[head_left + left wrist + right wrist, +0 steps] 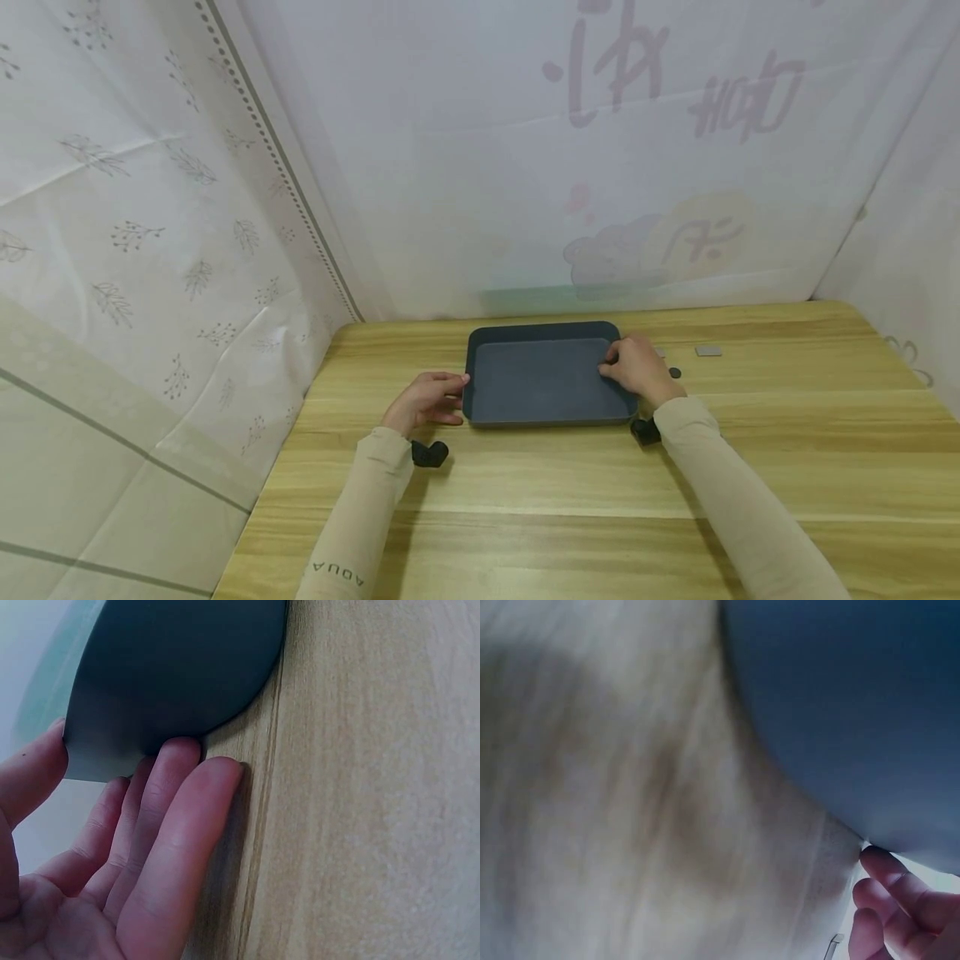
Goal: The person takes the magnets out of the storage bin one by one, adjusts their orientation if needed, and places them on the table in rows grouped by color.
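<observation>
A dark grey rectangular baking tray with rounded corners and low walls lies near the table's back edge. At its left side, my left hand holds it with the thumb up at the rim. In the left wrist view the fingers stay fairly straight, against the tray's outer wall and low by the wood. My right hand grips the right rim, its fingers bent and the tips over the inner edge. The right wrist view has these fingertips at the tray's side; the thumb is hidden there.
To the right of the tray lie a small dark disc and a flat grey rectangle; another small grey piece is partly behind the right hand. Patterned cloth hangs behind the wooden table and at both sides.
</observation>
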`<state>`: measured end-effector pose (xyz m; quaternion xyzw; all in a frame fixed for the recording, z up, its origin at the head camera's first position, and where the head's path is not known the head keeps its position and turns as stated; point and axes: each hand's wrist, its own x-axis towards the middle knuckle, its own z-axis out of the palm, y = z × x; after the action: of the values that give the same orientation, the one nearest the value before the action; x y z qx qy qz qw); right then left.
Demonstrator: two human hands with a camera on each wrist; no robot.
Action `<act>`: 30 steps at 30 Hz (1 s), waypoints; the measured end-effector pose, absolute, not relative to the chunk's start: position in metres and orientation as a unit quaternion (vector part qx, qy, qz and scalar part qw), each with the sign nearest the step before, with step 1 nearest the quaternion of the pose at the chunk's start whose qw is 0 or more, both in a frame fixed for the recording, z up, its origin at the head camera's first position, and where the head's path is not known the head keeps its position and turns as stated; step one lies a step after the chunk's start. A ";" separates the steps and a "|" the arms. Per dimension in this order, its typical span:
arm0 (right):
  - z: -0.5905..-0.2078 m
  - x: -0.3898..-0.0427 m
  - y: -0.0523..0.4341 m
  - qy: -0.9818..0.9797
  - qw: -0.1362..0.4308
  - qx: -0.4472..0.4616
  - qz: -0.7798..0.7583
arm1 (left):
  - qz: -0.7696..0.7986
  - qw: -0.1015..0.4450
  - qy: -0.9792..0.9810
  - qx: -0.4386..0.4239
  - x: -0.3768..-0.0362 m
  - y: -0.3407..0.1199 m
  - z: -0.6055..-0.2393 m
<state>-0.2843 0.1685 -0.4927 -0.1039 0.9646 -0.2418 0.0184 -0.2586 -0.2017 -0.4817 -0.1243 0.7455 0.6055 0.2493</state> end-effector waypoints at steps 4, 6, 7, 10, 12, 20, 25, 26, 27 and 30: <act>-0.492 -0.283 0.169 0.966 0.019 -0.105 -0.236 | 0.608 0.250 0.743 -0.125 -0.259 -0.201 -0.482; -0.492 -0.283 0.170 0.966 0.018 -0.108 -0.233 | 0.608 0.252 0.742 -0.127 -0.259 -0.200 -0.482; -0.493 -0.283 0.170 0.967 0.017 -0.109 -0.231 | 0.607 0.252 0.743 -0.126 -0.258 -0.200 -0.482; -0.493 -0.283 0.170 0.967 0.012 -0.113 -0.230 | 0.607 0.252 0.743 -0.125 -0.259 -0.200 -0.482; -0.493 -0.283 0.170 0.966 0.007 -0.115 -0.231 | 0.608 0.252 0.742 -0.127 -0.259 -0.201 -0.482; -0.492 -0.283 0.172 0.964 -0.003 -0.125 -0.236 | 0.610 0.252 0.741 -0.125 -0.260 -0.202 -0.483; -0.487 -0.281 0.172 0.964 0.012 -0.109 -0.243 | 0.610 0.256 0.740 -0.122 -0.260 -0.203 -0.485; -0.487 -0.281 0.172 0.963 0.016 -0.107 -0.245 | 0.610 0.256 0.740 -0.122 -0.260 -0.203 -0.485; -0.486 -0.281 0.172 0.963 0.018 -0.104 -0.246 | 0.609 0.256 0.741 -0.121 -0.260 -0.203 -0.485; -0.485 -0.282 0.174 0.963 0.025 -0.098 -0.250 | 0.606 0.257 0.743 -0.118 -0.261 -0.203 -0.484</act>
<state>-0.2820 0.1739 -0.4855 -0.0982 0.9628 -0.2503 0.0255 -0.2605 -0.2028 -0.4845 -0.1183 0.7434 0.6060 0.2573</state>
